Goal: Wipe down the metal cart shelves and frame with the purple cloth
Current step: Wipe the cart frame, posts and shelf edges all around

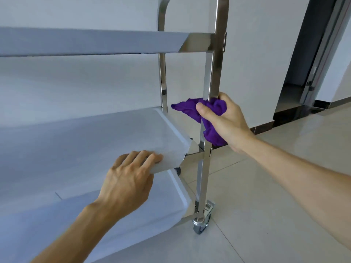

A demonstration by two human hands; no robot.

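- Down along the bottom right of the frame it's all pale glossy floor tiles, with a white wall behind and a dark doorway at upper right.
- Metal cart fills the left and middle: shiny upright post, three shelves that look whitish-grey, and a grey caster wheel at lower centre.
- Purple cloth sits centre-right, bunched and crumpled, wrapped round the front post just above the middle shelf, one corner poking out to the left.
- Right hand is squeezing that cloth against the post, thumb in front, fingers curled behind.
- Left hand, lower middle, grabs the middle shelf's front edge, fingers laid flat on top, thumb tucked under it.
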